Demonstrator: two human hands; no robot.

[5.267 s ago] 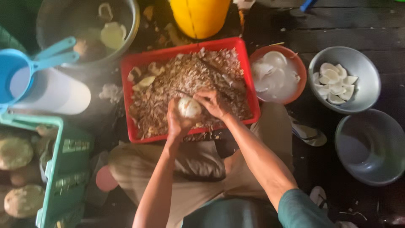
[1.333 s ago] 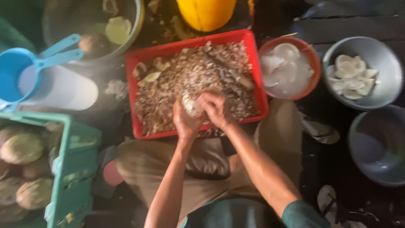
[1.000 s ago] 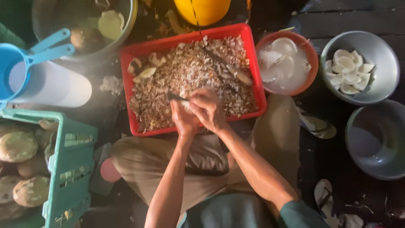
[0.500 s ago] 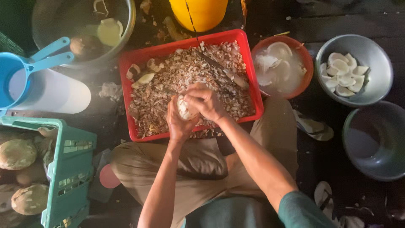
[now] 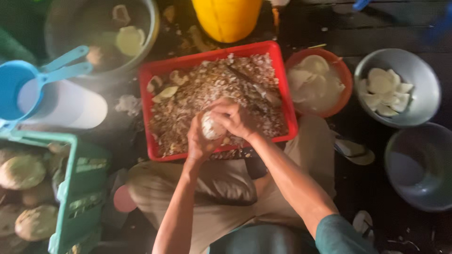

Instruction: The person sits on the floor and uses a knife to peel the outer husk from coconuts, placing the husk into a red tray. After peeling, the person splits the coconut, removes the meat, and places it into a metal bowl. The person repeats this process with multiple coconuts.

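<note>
— Both hands grip what?
— Left hand point(image 5: 200, 141) cups a pale peeled coconut piece point(image 5: 210, 128); right hand point(image 5: 234, 118) closes over its top, above the red tray point(image 5: 149, 113) of shavings point(image 5: 212, 94).
— Around it?
— Orange bowl point(image 5: 343, 75) just right; green crate point(image 5: 75, 188) left.

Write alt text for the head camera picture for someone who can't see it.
A seated person's left hand and right hand grip a pale round coconut piece over a red tray of brown shavings. Bowls of white coconut pieces sit to the right; a green crate of husked coconuts is on the left.
</note>
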